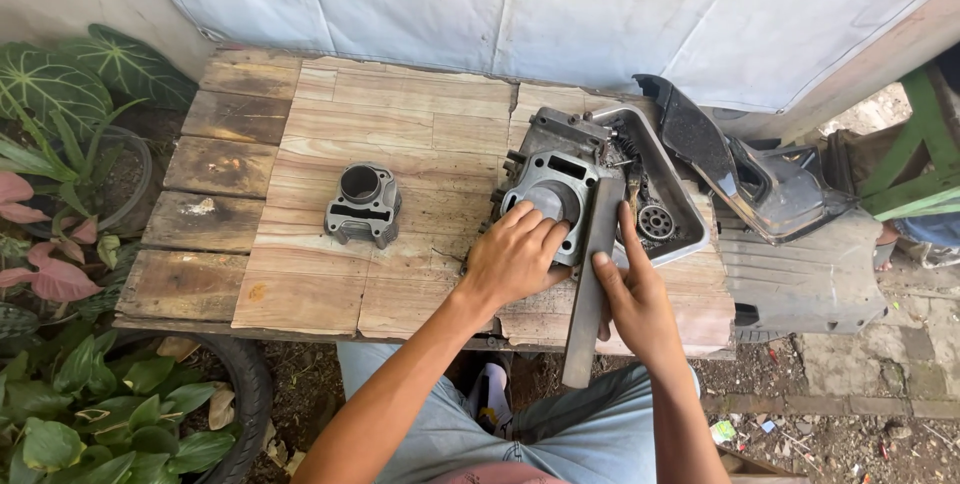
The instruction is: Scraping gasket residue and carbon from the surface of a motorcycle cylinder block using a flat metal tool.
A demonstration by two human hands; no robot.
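The left hand [515, 256] lies flat with fingers spread, gripping nothing, its fingertips pressing on the near rim of the engine block [548, 202], right at the edge of the round bore. The right hand [632, 299] is closed around a flat metal bar [590, 279]: thumb on the bar's face, forefinger stretched up along its right side, the other fingers hidden behind it. The bar stands lengthwise against the block's right edge, its top touching the block and its lower end hanging out past the front edge of the table [330, 274], over the person's lap.

The block sits at the right end of the table, touching a grey engine case [655, 206] that overhangs the right edge. Just beyond that edge lie dark plastic panels [790, 244], so room to the right is tight.

To the left the boards are open. A cylinder [363, 205] stands there upright, well apart from the left hand. The back of the table runs close under a white sheet [500, 4]. Plants [60, 144] crowd the left edge, and a tyre [245, 389] lies below the front left corner.
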